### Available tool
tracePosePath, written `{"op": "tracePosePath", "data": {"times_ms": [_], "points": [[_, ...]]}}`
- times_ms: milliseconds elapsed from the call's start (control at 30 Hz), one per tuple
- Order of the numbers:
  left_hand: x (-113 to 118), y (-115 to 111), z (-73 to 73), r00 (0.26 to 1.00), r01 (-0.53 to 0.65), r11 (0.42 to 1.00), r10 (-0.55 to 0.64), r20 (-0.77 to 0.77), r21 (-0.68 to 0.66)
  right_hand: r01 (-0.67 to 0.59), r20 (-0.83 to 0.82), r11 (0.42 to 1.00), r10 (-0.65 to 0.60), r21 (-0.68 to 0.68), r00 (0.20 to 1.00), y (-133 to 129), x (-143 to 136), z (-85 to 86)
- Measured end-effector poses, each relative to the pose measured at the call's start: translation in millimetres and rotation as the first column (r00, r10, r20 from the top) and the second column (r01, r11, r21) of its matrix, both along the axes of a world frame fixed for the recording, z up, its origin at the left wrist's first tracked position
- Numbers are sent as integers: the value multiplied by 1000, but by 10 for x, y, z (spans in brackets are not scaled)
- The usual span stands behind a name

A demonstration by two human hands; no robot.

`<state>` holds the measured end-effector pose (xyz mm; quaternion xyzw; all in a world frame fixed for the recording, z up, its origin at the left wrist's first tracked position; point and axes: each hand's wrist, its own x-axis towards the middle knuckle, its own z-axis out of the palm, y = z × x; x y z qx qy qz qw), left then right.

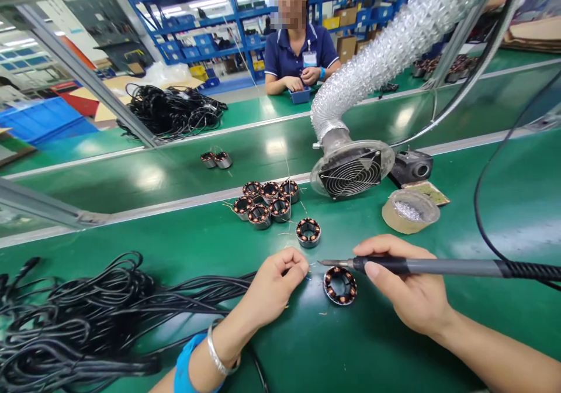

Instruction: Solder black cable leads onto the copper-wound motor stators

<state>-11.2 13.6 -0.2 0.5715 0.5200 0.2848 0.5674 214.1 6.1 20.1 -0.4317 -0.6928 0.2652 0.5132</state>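
Observation:
My right hand is closed around a soldering iron, whose bare tip points left. Close to that tip, my left hand pinches thin wire ends, part of a black cable that seems to run under the wrist. Between the hands a motor stator with copper windings lies tilted on the green bench. Another stator stands just behind it. Farther back sits a cluster of several stators with loose thin wires. The exact contact between tip and wire is too small to tell.
Black cables heap at the left. A fume extractor fan on a silver duct hangs ahead. At right are a tub of metal shavings and an iron stand. A person sits opposite, hands at a blue box.

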Motion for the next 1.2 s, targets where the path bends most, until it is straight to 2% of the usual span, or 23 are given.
{"op": "tracePosePath", "data": {"times_ms": [333, 600, 900, 1067, 1200], "points": [[18, 1, 40, 1000, 23, 1000, -23, -17, -3, -3, 15, 1000, 3, -24, 1000, 14, -16, -23], [31, 5, 70, 999, 33, 999, -34, -30, -12, -52, 12, 998, 52, -21, 999, -2, -23, -19], [24, 2, 56, 999, 40, 999, -41, -22, -26, -144, 113, 977, 127, 157, 985, -102, -100, 71], [20, 0, 40, 999, 41, 999, -42, -26, -27, -174, 168, 952, 134, 254, 977, -141, -125, 49], [15, 13, 38, 999, 43, 999, -44, -28, -26, -175, 172, 946, 131, 274, 976, -149, -139, 17]]}}
